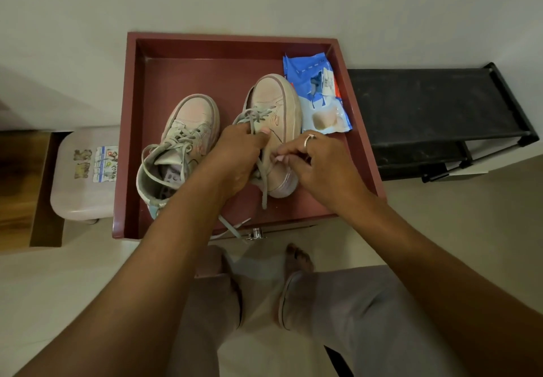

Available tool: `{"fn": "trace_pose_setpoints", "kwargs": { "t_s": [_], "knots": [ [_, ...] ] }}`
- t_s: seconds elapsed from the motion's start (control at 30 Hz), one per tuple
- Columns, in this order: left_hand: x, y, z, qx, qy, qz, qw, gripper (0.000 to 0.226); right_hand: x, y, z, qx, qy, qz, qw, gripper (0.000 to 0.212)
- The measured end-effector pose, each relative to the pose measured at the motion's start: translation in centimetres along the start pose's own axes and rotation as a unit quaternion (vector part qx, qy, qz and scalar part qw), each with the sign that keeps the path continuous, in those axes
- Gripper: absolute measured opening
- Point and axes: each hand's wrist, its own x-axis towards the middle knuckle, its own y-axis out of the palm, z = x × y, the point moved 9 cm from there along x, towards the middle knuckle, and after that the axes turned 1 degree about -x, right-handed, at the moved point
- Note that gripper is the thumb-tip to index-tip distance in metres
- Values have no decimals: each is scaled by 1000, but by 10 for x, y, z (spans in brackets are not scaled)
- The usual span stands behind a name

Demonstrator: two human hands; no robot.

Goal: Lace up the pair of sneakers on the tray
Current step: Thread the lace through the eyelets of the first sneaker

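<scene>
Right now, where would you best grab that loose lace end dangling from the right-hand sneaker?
Probably pinch the loose lace end near its tip, coming from the near side of the tray. It hangs free below the right sneaker, clear of the left hand and right hand.

Tray [182,53]: your dark red, square tray with raised walls; both sneakers lie inside it.
Left sneaker [188,130]: pale pink with grey trim, upright on its sole, toe pointing away from you; its grey lace [183,138] is threaded through the eyelets, with loose loops draped over the open collar.
Right sneaker [277,106]: same pink pair, just beside the first, tipped onto its side so you see its outer flank; toe away from you.
Right sneaker's lace [263,183]: grey, crossed near the toe only; its free ends trail down toward the tray's near wall and over it.
</scene>
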Motion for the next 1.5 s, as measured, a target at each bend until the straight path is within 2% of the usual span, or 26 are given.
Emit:
{"fn": "trace_pose_setpoints", "kwargs": {
  "t_s": [0.03,0.07,0.13,0.23,0.33,0.37,0.43,0.53,0.63,0.7,0.77,0.9,0.97,1.13,1.27,1.37,1.43,1.5],
  "knots": [
    [-2,-1,-6,99,34,-10,994,22,-1,0,-2,2,15,-10,1000,19],
    [-5,-3,-14,215,77,-29,973,22,-1,1,-2,-1,23,-16,1000,19],
    [-15,-2,-29,382,151,-61,910,24,-2,4,-2,-13,24,-21,999,20],
    [-31,5,-39,494,197,-47,846,24,-3,4,-3,-23,21,-26,999,21],
    [-42,3,-45,606,231,-58,759,17,-5,3,-2,-34,11,-40,999,19],
    [-44,1,-46,623,229,-55,746,13,-6,3,-2,-37,7,-45,998,18],
    [-41,1,-36,620,207,-3,757,12,-7,2,-3,-31,5,-56,998,17],
    [-38,14,-7,593,133,129,784,19,-10,0,-8,-23,24,-62,998,18],
    [-33,17,6,542,93,181,815,25,-13,-1,-12,-3,43,-43,998,23],
    [-26,19,3,537,119,181,815,16,-15,3,-14,12,53,-13,998,30],
    [-23,21,-1,531,150,174,816,22,-20,2,-18,11,72,-6,997,37],
    [-27,24,-14,415,194,157,875,36,-21,-21,-13,68,91,-86,990,30],
    [-28,22,-19,372,209,144,893,39,-20,-29,-8,72,88,-117,987,25],
    [-34,21,-24,282,195,129,930,38,-29,-21,15,3,21,-123,992,17],
    [-24,19,-25,205,172,118,956,38,-21,-29,24,-16,-10,-193,981,12],
    [-19,17,-20,210,157,112,958,35,-8,-38,11,-22,29,-230,972,13],
    [-21,20,-17,225,161,116,954,34,-5,-37,4,-20,40,-214,976,13],
    [-21,19,-15,219,160,115,956,33,-7,-32,10,-24,16,-187,982,12]
  ]
}}
